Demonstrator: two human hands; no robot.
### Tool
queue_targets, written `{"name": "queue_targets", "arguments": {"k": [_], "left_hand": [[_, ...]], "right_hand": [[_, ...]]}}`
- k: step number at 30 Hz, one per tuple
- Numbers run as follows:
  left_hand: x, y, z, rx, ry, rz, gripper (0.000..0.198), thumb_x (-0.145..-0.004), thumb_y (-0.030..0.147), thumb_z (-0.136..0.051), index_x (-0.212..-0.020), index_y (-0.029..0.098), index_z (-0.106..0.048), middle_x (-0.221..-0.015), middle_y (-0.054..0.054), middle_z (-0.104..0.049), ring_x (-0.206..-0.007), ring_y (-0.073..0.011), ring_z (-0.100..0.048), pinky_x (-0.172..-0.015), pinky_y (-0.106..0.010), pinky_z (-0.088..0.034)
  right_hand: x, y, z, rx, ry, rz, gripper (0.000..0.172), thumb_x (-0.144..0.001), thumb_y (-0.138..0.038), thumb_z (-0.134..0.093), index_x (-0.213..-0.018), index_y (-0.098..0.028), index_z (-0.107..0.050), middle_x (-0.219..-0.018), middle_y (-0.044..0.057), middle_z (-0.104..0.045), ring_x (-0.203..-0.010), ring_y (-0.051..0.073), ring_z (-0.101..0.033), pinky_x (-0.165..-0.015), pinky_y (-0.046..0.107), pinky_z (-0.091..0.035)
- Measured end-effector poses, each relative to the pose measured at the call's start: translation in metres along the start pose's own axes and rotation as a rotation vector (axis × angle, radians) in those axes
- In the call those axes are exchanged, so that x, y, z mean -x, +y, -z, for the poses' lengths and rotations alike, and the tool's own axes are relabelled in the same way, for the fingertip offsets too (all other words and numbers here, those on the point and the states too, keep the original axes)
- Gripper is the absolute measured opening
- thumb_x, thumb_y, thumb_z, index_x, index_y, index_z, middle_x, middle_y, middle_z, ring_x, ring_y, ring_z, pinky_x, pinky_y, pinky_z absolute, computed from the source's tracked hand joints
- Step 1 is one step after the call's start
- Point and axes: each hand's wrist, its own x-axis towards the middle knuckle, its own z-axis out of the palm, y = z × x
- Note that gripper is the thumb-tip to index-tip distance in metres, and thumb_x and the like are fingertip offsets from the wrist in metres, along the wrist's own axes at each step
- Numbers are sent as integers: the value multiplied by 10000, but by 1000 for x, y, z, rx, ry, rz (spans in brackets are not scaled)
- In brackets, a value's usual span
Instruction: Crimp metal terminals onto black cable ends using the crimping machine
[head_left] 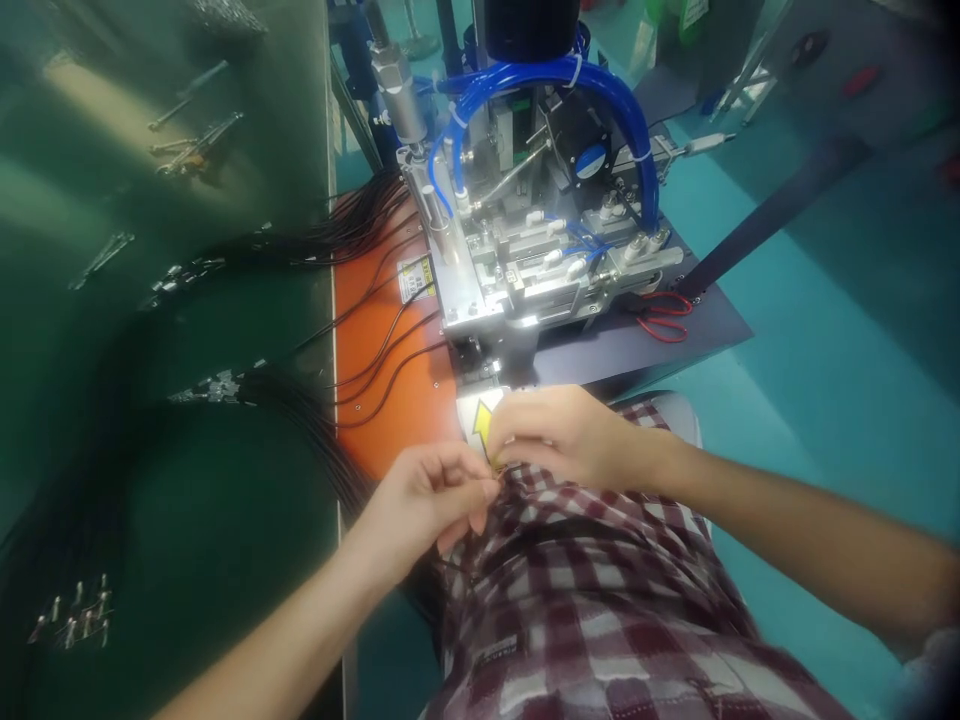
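My left hand (431,505) is closed in a pinch, thumb against forefinger, at the end of a thin black cable that is mostly hidden by the fingers. Close beside it, my right hand (562,437) pinches the thin wires at that cable's tip; the fingers cover most of them. Both hands meet above my checked apron (600,600), just in front of a white plate with a yellow arrow (482,424). Beyond them stands a metal machine (517,290) with blue air hoses (637,110).
Bundles of black cables (307,420) with bare, shiny ends lie across the dark green table (225,520) at left. Several single cables cross the machine's orange base (390,400). A red-handled tool or red wire loop (666,318) lies on the machine's right side.
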Motion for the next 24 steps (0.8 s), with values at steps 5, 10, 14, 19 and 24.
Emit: {"name": "queue_targets", "arguments": {"k": [5,10,14,19,24], "left_hand": [[0,-4,-4,43,108,-65,208,-798,337,-705,-770,149,-621,-529,17,-601,-359,-27,-367,-344,-144,-229],[-1,-3,-6,-4,155,-68,222,-794,355,-706,-771,152,-618,-532,17,-603,-359,-30,-373,-344,-143,-238],[-1,-1,-8,-27,172,-73,231,-788,357,-709,-752,150,-613,-524,19,-595,-365,-29,-374,-350,-139,-248],[-1,-3,-8,5,178,-83,239,-787,363,-713,-745,154,-605,-519,25,-588,-366,-29,-371,-358,-143,-248],[-1,-7,-7,78,187,-106,225,-789,347,-722,-762,149,-618,-533,22,-600,-380,-27,-388,-369,-138,-272]], "right_hand": [[20,-16,-11,-74,269,-305,166,-883,-81,-561,-965,-175,-670,-913,34,-655,-786,122,-593,-621,214,-456],[26,-28,-23,-25,309,-277,192,-874,-82,-575,-1018,-161,-675,-983,59,-646,-830,133,-618,-727,243,-500],[23,-29,-25,91,283,-198,215,-896,-92,-549,-1066,-138,-673,-964,70,-657,-829,138,-621,-715,253,-494],[32,-22,-29,437,277,-25,266,-902,-80,-520,-1096,-163,-681,-933,50,-713,-720,142,-611,-578,295,-376],[45,-16,-38,575,293,13,292,-881,-111,-583,-1146,-193,-675,-967,17,-751,-642,122,-581,-562,317,-313]]}}
